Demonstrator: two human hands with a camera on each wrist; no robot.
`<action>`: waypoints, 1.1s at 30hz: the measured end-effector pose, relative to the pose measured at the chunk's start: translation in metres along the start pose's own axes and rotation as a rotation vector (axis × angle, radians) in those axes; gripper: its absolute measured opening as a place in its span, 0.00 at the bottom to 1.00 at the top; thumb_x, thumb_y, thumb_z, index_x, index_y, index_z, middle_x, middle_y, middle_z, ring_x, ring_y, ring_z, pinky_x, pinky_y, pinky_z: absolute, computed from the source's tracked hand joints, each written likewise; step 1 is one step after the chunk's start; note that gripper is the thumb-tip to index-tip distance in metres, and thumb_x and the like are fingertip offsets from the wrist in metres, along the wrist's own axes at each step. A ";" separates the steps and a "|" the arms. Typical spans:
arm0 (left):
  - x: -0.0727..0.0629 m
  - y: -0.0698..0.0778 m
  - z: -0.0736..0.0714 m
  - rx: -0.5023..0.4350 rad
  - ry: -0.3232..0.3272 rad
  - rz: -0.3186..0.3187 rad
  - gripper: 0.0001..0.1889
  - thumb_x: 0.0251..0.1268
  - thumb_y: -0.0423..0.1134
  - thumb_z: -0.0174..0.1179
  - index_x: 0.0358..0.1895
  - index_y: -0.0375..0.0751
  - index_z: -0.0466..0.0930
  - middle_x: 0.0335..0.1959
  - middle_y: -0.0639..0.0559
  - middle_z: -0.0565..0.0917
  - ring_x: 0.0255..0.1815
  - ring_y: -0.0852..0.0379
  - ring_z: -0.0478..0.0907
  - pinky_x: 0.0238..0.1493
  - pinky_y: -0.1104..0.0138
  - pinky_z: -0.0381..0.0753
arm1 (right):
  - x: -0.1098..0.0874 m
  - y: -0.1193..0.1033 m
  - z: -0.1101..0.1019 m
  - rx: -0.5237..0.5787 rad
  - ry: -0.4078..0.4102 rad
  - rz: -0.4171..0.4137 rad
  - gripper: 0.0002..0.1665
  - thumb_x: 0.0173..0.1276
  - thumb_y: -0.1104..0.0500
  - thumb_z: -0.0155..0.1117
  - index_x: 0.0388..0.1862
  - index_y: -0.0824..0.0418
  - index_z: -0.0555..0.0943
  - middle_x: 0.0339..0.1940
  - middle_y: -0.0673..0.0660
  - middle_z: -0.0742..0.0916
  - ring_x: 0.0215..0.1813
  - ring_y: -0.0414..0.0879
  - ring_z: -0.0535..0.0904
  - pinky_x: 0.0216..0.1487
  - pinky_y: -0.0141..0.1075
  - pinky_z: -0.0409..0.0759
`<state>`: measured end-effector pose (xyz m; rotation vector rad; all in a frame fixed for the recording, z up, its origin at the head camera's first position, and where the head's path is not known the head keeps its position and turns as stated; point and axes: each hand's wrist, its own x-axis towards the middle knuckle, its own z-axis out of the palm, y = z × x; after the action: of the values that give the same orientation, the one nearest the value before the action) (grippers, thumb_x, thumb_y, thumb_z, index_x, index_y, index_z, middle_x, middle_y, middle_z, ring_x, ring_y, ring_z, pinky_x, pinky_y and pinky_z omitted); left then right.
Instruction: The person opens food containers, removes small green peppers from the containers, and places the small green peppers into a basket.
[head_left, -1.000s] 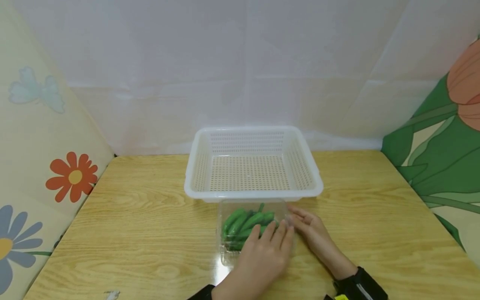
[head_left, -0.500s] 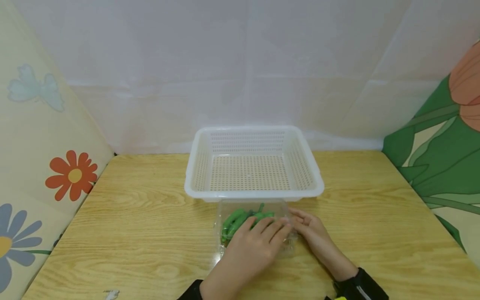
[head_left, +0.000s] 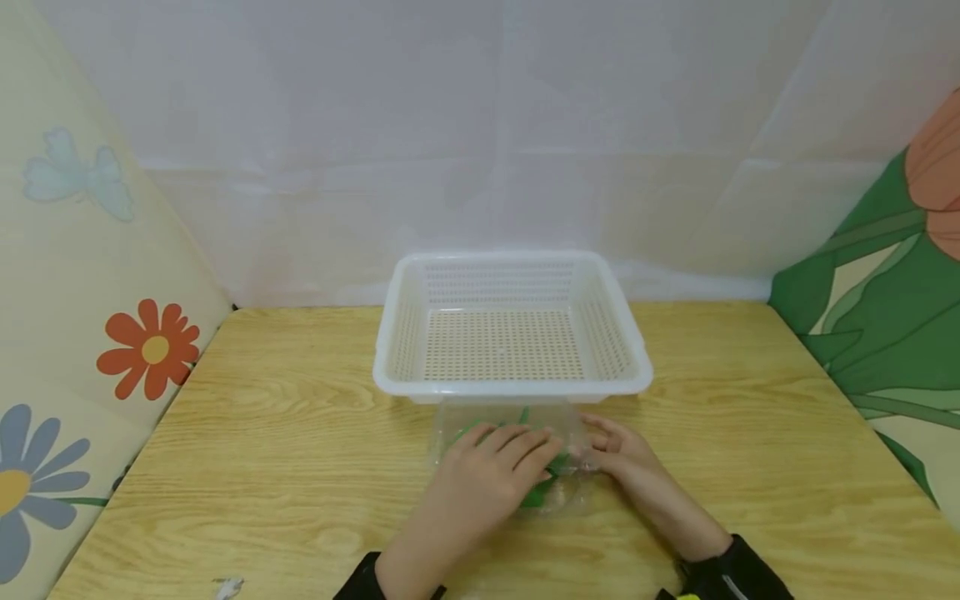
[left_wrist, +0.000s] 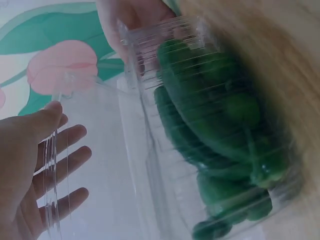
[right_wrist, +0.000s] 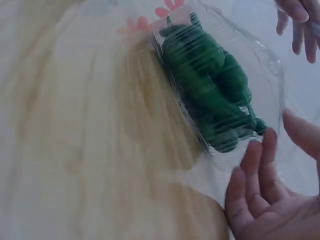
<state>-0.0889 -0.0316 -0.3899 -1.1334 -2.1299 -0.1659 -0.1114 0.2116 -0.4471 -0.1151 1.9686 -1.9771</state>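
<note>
A clear plastic clamshell box [right_wrist: 180, 102] of green peppers [left_wrist: 200, 115] stands on the wooden table in front of a white basket. Its clear lid [left_wrist: 100, 175] is raised from the ribbed lower part in the left wrist view. My left hand [head_left: 483, 475] lies over the box in the head view and holds the lid's edge, the thumb on one side and the fingers behind the plastic. My right hand [head_left: 630, 458] holds the box at its right side, thumb and fingers at the rim. In the head view the left hand hides most of the peppers.
The white perforated basket [head_left: 513, 388] sits directly behind the box, with nothing in it. A white curtain [head_left: 480, 167] closes off the back. Floral panels [head_left: 885, 317] flank the table [head_left: 285, 450]. A small pale scrap [head_left: 228, 588] lies at the near left.
My left hand has moved left and slightly up across the box, covering more of the peppers. The lid's near edge has risen. The right hand has hardly moved.
</note>
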 end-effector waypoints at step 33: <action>-0.006 -0.031 -0.025 0.033 0.097 -0.091 0.20 0.80 0.48 0.43 0.51 0.45 0.85 0.49 0.54 0.87 0.49 0.56 0.83 0.46 0.65 0.83 | -0.035 -0.036 0.014 -0.536 -0.284 0.004 0.47 0.65 0.55 0.71 0.67 0.85 0.60 0.33 0.52 0.86 0.35 0.42 0.81 0.34 0.33 0.82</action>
<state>-0.0971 -0.0650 -0.3685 -0.9908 -2.0916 -0.2223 -0.0814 0.2081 -0.4050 -0.4905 2.2352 -1.2939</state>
